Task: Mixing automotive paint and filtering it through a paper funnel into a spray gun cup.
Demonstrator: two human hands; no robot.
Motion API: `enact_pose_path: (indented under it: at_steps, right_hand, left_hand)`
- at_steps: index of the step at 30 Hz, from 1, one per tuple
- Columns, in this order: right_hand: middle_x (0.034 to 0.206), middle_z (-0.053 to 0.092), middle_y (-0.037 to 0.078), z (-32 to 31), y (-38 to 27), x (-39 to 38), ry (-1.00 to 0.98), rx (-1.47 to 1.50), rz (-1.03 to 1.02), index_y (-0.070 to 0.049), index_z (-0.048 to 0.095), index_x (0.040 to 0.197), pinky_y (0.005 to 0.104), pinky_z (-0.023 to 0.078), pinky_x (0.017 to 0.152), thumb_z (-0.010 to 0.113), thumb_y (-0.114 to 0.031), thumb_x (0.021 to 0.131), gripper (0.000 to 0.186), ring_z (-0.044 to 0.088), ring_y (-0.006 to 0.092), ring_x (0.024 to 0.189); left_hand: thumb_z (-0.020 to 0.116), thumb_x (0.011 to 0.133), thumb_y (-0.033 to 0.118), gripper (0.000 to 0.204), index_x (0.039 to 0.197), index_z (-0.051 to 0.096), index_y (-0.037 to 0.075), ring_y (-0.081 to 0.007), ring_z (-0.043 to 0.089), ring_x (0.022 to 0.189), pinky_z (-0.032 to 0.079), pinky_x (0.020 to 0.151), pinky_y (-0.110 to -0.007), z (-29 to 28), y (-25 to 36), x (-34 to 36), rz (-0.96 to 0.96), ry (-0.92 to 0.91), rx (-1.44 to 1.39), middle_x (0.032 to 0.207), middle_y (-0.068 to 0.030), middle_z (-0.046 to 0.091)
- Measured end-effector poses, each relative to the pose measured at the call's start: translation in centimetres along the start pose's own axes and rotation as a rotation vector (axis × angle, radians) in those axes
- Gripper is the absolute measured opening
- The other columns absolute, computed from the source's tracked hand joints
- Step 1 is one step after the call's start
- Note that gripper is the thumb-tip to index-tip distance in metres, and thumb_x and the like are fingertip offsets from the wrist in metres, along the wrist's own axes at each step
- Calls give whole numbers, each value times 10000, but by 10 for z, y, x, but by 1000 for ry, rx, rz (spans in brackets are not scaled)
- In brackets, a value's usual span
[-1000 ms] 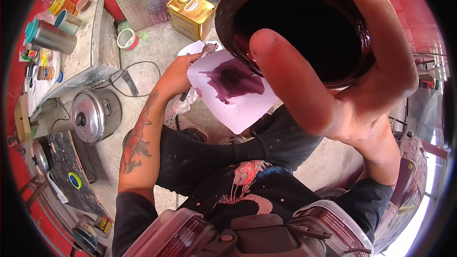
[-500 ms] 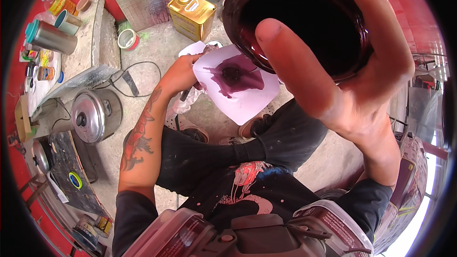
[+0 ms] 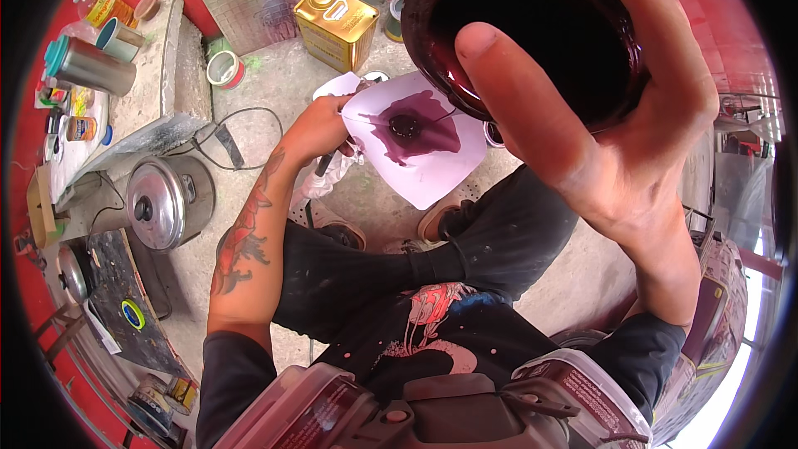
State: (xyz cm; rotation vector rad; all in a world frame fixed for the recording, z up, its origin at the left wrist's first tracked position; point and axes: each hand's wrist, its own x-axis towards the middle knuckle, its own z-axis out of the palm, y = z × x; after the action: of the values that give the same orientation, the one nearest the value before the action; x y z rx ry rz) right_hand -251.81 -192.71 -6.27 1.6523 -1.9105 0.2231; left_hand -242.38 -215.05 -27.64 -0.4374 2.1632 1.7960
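1. From where I stand, the dark red bowl (image 3: 418,33) looms largest, tipped above the far right part of the white paper (image 3: 432,179). In the last second it has eased up and to the right, baring more of the sheet. A gray can (image 3: 393,21), beyond the paper and beside the gold tin (image 3: 337,29), has come out from behind it.

2. The paper's near corner has lifted a little too. I judge the work to be midway, since both things are held up and neither is put down.

3. The right hand (image 3: 632,166), near and right of the paper, spreads wide around the bowl: the thumb (image 3: 515,108) crosses its near rim and another finger runs up the far right side. The remaining fingers are hidden, so I can't tell how they sit.

4. The left hand (image 3: 320,125) is at the paper's left edge and seems closed on it; the fingertips are too covered to make out.

5. Smallest is the dark puddle (image 3: 406,126) in the paper's dip, ringed by a purple stain. A thin dark line runs from it toward the bowl; trickle or crease, I can't tell.
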Motion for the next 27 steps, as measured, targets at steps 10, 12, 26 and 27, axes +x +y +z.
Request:
enact_pose_path:
  at_steps: [10,12,26,27]
  right_hand:
    - [1240,469,190,1,2,4,-16,-14,-13,-92,491,1232,454,431,925,833,-218,626,707,469,360,1100]
    - [1239,470,189,0,2,4,-16,-14,-15,-89,489,1233,454,430,926,833,-221,626,710,468,359,1100]
    - [1236,477,183,1,4,6,-24,-18,-22,-66,474,1244,456,417,934,830,-242,632,729,459,356,1102]
    - [1236,478,182,1,4,6,-26,-18,-22,-64,473,1245,456,416,934,830,-243,632,731,458,356,1102]
  left_hand:
    - [516,890,157,280,1064,654,-12,-141,633,717,538,571,-271,-2,-6,8,-3,-9,-37,852,-100,666]
    - [523,886,159,272,1051,655,-13,-138,629,710,539,569,-269,-2,-2,6,-7,-5,-33,841,-97,663]
    - [549,866,147,231,998,655,-11,-106,586,655,537,550,-257,-4,1,4,-112,-15,-65,786,-59,632]
    - [549,866,147,231,998,655,-11,-106,586,655,537,550,-257,-5,2,4,-111,-15,-65,786,-59,632]
